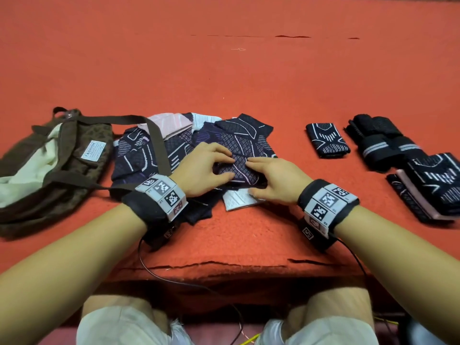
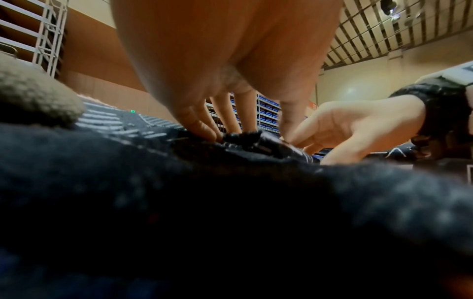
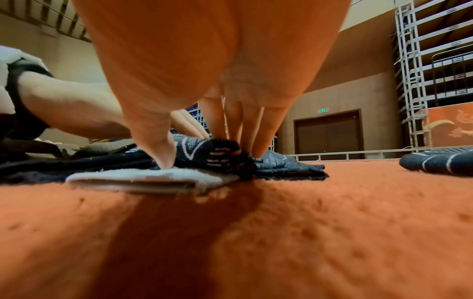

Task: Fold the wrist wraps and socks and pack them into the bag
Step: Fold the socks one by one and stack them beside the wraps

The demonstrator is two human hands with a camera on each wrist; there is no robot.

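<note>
Mid-frame, left hand (image 1: 201, 168) & right hand (image 1: 271, 180) both pinch dark sock (image 1: 240, 151) w/ curled fingers: looks soft, limp, light, so grip fold edge.

At centre frame, a loose heap of socks (image 1: 149, 155), mostly dark navy with pale line patterns; a pink sock (image 1: 169, 124) at its far edge, a white sock (image 1: 236, 200) at its near edge. On top, a navy diamond-patterned sock (image 1: 240, 155), held at its middle by left hand (image 1: 201, 168) and right hand (image 1: 276, 180). At left, brown bag (image 1: 74, 175) on its side, mouth open, cream lining showing, strap (image 1: 156, 145) trailing over the heap. At right, well apart, one folded sock (image 1: 327, 140), rolled black wrist wraps (image 1: 383, 143) with grey stripes, and a folded stack (image 1: 433, 185).
</note>
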